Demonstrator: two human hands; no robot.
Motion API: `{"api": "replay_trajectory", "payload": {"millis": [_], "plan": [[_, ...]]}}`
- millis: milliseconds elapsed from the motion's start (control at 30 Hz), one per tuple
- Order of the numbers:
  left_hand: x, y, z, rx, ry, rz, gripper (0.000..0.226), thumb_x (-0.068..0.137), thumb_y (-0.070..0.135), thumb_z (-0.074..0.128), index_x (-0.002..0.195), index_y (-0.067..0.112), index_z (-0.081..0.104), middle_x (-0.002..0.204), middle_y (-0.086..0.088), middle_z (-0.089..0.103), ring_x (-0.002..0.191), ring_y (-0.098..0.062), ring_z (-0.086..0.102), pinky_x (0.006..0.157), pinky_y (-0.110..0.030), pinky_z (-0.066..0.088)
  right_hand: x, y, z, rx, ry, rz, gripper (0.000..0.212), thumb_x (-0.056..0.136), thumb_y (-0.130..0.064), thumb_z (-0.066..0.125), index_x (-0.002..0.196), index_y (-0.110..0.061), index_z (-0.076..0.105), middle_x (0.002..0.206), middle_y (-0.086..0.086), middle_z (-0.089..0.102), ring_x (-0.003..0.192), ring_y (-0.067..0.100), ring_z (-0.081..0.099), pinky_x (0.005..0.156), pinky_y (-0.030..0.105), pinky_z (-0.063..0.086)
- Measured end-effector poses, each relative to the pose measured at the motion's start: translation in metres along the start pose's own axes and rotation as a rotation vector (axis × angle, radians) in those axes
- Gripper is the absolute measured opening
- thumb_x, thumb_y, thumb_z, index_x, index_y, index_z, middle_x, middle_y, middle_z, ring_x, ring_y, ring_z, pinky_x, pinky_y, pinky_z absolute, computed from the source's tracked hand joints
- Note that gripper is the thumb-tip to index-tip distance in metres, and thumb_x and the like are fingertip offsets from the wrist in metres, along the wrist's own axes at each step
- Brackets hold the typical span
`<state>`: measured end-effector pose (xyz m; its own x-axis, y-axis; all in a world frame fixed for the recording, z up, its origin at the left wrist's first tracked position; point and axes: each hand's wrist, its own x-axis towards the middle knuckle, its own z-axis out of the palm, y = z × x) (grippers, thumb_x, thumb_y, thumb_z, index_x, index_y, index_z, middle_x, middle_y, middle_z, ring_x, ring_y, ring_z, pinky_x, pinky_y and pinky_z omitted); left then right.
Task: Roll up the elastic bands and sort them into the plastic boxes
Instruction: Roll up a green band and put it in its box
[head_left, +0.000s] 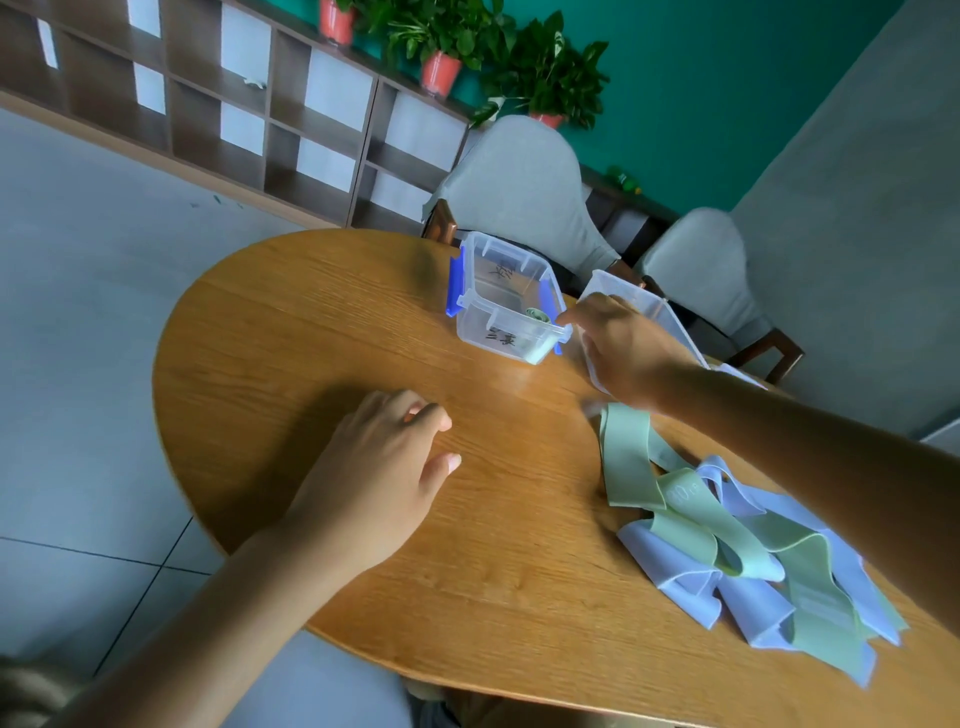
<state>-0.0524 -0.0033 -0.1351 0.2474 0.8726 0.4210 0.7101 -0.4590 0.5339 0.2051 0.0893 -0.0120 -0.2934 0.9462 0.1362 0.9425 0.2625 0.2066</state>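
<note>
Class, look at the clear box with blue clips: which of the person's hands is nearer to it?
Right. The right hand reaches beside the clear box with blue clips, fingers near its rim. The left hand rests on the table, well short of it.

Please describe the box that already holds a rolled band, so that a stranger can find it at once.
On the far side of the wooden table stand two clear plastic boxes. It is the left box, with blue clips and a rolled green band inside.
</note>
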Motion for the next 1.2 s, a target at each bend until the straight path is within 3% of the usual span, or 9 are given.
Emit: {"api": "replay_trajectory", "payload": {"millis": [100,233,300,500,700,967,1067,1200], "plan": [[-0.002,0.002,-0.001,0.003,-0.008,0.003,0.029,0.095,0.041,0.057,0.117,0.023,0.063,0.118,0.008,0.057,0.112,-0.016,0.052,0.096,-0.037,0.046,-0.03,0.003,0.006,0.037,-0.027,-0.063,0.033,0.099,-0.013,0.057,0.13,-0.024,0.059,0.126,-0.004,0.06,0.116,0.017,0.055,0.093,0.027,0.043],[-0.004,0.003,-0.003,0.026,-0.017,0.01,0.03,0.095,0.041,0.058,0.117,0.022,0.064,0.118,0.007,0.057,0.113,-0.016,0.053,0.097,-0.038,0.047,-0.074,0.003,0.004,0.16,-0.181,-0.057,0.021,0.101,-0.034,0.055,0.122,-0.036,0.059,0.112,-0.017,0.061,0.102,0.005,0.059,0.092,0.026,0.051],[-0.004,0.004,-0.003,0.038,-0.024,0.006,0.03,0.095,0.04,0.059,0.117,0.021,0.064,0.119,0.006,0.057,0.114,-0.017,0.053,0.097,-0.038,0.047,-0.091,0.005,0.001,0.185,-0.25,-0.033,0.024,0.097,-0.044,0.059,0.121,-0.042,0.057,0.113,-0.023,0.059,0.104,0.001,0.057,0.09,0.02,0.048],[-0.002,0.007,-0.003,0.06,-0.035,0.003,0.031,0.095,0.041,0.059,0.119,0.022,0.064,0.121,0.006,0.058,0.116,-0.016,0.052,0.098,-0.038,0.047,-0.121,0.006,-0.007,0.234,-0.359,0.098,0.044,0.083,-0.06,0.071,0.122,-0.049,0.053,0.116,-0.025,0.056,0.109,0.002,0.055,0.091,0.022,0.049],[-0.002,0.012,-0.003,0.071,-0.039,-0.001,0.031,0.095,0.041,0.06,0.119,0.021,0.065,0.121,0.006,0.058,0.114,-0.017,0.051,0.098,-0.037,0.046,-0.127,-0.003,-0.008,0.147,-0.317,0.159,0.046,0.085,-0.045,0.076,0.124,-0.048,0.051,0.124,-0.019,0.058,0.11,0.009,0.057,0.088,0.026,0.055],[-0.005,0.019,-0.007,0.052,-0.071,-0.007,0.034,0.098,0.043,0.055,0.126,0.024,0.06,0.127,0.008,0.054,0.121,-0.014,0.048,0.1,-0.033,0.043,-0.13,-0.018,-0.008,-0.005,-0.23,0.202,0.029,0.101,-0.029,0.053,0.129,-0.038,0.053,0.13,0.001,0.062,0.108,0.024,0.062,0.086,0.035,0.056],[-0.007,0.022,-0.009,0.033,-0.077,-0.007,0.034,0.099,0.044,0.053,0.127,0.025,0.059,0.128,0.01,0.053,0.122,-0.013,0.048,0.1,-0.032,0.044,-0.129,-0.02,-0.012,0.066,-0.133,0.156,0.024,0.103,-0.023,0.052,0.123,-0.037,0.054,0.123,-0.001,0.063,0.103,0.023,0.062,0.083,0.035,0.056],[-0.008,0.027,-0.014,-0.025,-0.078,0.001,0.028,0.099,0.043,0.051,0.123,0.029,0.059,0.125,0.015,0.053,0.117,-0.01,0.051,0.094,-0.035,0.049,-0.124,-0.024,-0.019,0.118,0.028,0.001,0.028,0.097,-0.017,0.064,0.115,-0.035,0.053,0.103,-0.007,0.065,0.089,0.016,0.064,0.071,0.033,0.057]]}}
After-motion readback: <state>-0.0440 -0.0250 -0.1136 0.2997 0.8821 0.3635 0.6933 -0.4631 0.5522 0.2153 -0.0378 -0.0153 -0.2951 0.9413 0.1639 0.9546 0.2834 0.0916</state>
